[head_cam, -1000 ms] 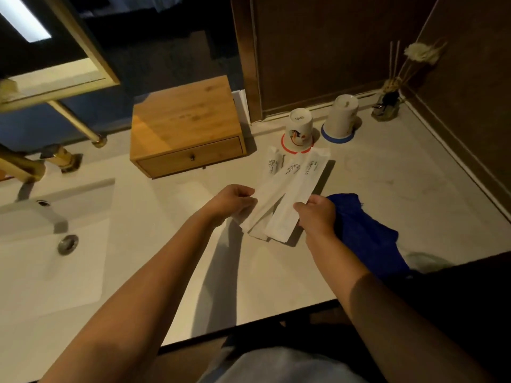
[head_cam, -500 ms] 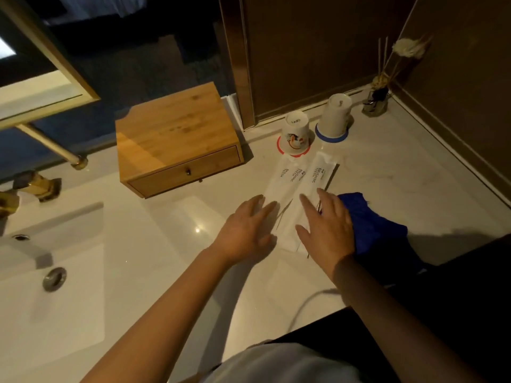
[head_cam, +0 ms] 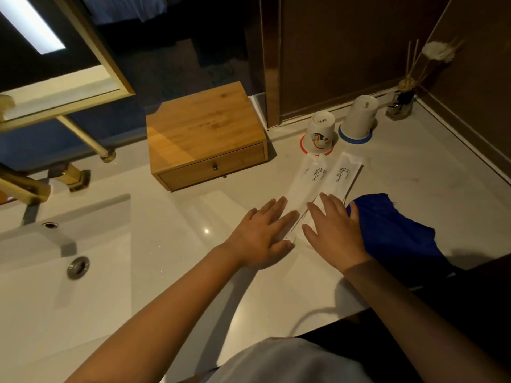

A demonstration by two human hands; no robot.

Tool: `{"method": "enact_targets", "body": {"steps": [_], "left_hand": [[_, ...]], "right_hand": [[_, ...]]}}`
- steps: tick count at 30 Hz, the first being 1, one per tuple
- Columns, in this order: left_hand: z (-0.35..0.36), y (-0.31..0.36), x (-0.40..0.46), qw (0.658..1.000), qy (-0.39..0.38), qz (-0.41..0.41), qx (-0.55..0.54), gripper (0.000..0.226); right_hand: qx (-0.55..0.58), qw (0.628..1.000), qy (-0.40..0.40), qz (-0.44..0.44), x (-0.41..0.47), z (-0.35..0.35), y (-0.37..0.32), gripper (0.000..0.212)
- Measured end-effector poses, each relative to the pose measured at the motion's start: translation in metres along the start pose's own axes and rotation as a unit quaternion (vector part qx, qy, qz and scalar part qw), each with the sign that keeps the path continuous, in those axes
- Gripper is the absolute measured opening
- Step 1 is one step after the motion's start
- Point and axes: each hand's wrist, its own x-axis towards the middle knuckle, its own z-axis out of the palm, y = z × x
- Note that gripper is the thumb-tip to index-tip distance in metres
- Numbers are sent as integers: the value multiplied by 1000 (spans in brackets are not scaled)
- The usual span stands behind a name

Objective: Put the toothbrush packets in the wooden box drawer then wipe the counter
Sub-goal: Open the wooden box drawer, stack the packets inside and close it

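White toothbrush packets [head_cam: 326, 179] lie side by side on the pale counter [head_cam: 171, 244], printed "BRUSHING TEETH". My left hand [head_cam: 262, 236] lies flat with spread fingers on the near end of the left packet. My right hand [head_cam: 336, 229] lies flat on the near end of the right packet. Neither hand grips anything. The wooden box [head_cam: 204, 134] stands behind, its drawer [head_cam: 213, 168] closed with a small dark knob. A blue cloth [head_cam: 392, 230] is crumpled at the right of my right hand.
Two upturned cups [head_cam: 320, 132] [head_cam: 359, 117] stand on ringed coasters behind the packets. A reed diffuser [head_cam: 401, 103] is in the back right corner. A sink [head_cam: 41, 272] with a brass tap [head_cam: 25, 186] is on the left. A dark wall borders the right.
A second ago both hands held the packets up off the counter. The packets now lie flat, and both hands rest open on them. The view moved slightly closer.
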Motion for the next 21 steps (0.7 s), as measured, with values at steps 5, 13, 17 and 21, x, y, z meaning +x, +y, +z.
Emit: {"method": "enact_targets", "body": {"steps": [5, 13, 17, 21], "left_hand": [[-51, -63, -17, 983, 183, 19, 13, 50], [-113, -183, -13, 972, 166, -161, 36, 53], [-106, -200, 6, 981, 110, -162, 7, 53], [-94, -204, 14, 975, 120, -180, 40, 52]], "right_hand": [[229, 970, 79, -20, 20, -17, -45, 35], [453, 882, -57, 119, 98, -35, -130, 38], [523, 831, -98, 161, 140, -14, -145, 46], [625, 728, -189, 209, 145, -46, -167, 41]]}}
